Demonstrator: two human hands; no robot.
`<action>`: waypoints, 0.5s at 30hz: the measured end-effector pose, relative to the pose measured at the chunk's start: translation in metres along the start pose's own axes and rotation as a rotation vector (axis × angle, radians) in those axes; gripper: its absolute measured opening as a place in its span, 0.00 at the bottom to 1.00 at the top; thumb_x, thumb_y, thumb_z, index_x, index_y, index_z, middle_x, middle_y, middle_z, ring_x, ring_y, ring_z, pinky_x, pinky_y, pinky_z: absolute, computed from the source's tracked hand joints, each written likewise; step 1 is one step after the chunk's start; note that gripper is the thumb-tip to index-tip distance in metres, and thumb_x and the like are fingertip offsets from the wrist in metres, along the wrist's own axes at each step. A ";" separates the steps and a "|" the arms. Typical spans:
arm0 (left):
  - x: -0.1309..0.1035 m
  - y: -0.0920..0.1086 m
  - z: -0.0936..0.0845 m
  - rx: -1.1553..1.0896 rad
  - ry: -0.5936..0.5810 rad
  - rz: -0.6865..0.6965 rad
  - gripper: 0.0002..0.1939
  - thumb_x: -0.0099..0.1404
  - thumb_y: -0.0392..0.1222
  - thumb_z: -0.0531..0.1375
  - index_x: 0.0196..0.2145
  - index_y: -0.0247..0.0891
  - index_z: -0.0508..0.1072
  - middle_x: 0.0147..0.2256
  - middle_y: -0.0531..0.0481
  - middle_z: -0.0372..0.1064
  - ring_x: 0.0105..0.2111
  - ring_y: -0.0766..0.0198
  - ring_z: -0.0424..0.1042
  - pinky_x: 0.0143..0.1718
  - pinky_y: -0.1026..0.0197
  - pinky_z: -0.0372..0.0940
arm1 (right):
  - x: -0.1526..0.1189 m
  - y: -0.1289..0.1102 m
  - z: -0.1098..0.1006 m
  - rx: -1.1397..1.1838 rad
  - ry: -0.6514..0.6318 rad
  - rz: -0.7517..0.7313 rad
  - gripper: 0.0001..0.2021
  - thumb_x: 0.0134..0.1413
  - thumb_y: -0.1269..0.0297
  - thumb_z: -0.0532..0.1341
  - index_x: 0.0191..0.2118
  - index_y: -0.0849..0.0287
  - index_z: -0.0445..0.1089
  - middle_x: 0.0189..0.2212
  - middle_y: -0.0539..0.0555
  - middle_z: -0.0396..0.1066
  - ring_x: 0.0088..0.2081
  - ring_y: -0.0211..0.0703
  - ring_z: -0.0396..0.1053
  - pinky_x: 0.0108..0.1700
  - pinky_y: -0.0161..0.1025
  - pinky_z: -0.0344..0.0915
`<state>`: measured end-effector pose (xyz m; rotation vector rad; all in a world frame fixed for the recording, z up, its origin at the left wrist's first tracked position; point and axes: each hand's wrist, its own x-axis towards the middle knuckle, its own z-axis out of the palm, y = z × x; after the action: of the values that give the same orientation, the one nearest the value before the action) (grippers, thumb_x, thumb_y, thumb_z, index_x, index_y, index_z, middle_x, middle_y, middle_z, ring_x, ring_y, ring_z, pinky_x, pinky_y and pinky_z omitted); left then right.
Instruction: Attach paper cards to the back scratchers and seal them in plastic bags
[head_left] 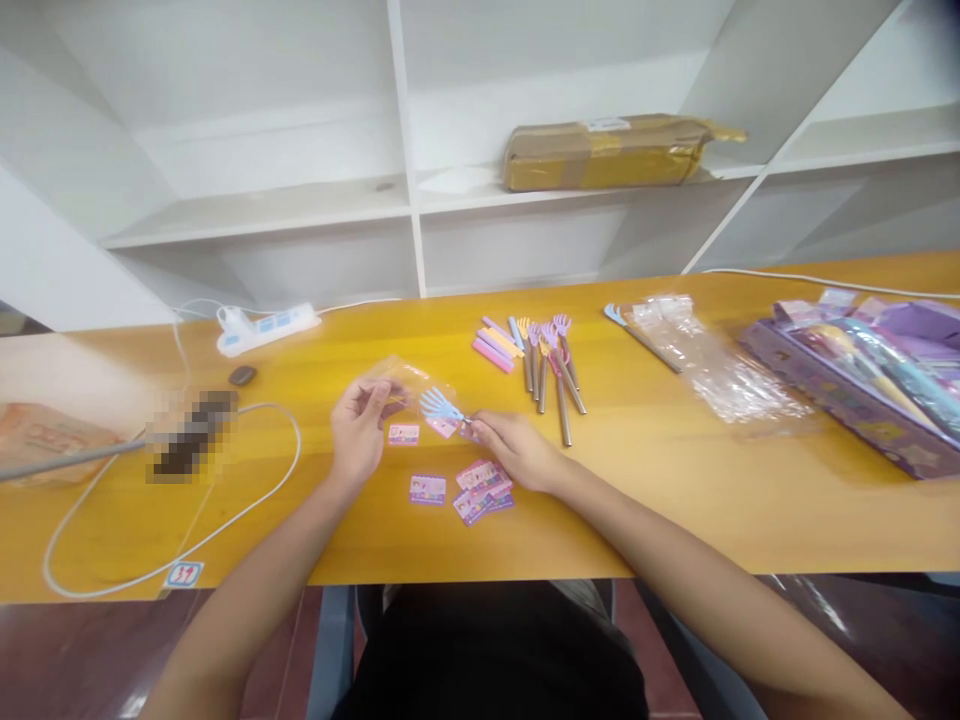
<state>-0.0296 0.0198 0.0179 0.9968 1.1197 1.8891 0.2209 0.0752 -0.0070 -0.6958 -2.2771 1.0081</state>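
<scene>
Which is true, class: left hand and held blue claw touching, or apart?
Apart. The head view shows yellow table through clear plastic between the left hand and held blue claw.

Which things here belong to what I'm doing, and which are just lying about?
Likely the job: blue-clawed rod, clear bag, printed cards, other clawed rods, coloured tubes, spare bags, purple box.
Likely just lying about: power strip, white cable, wrapped parcel.

The yellow tabletop [360,540] bears cards [428,489], a power strip [268,329] and metal-handled claws [564,405].
</scene>
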 end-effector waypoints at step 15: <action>-0.004 0.002 0.007 -0.103 -0.083 -0.130 0.19 0.59 0.53 0.76 0.35 0.36 0.79 0.37 0.47 0.81 0.37 0.61 0.81 0.40 0.60 0.79 | 0.000 0.003 -0.001 0.065 -0.021 0.009 0.25 0.79 0.47 0.46 0.42 0.61 0.72 0.32 0.52 0.71 0.34 0.38 0.68 0.42 0.35 0.61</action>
<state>-0.0219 0.0179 0.0210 0.9148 1.0043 1.7667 0.2225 0.0772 -0.0085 -0.6719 -2.2504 1.0930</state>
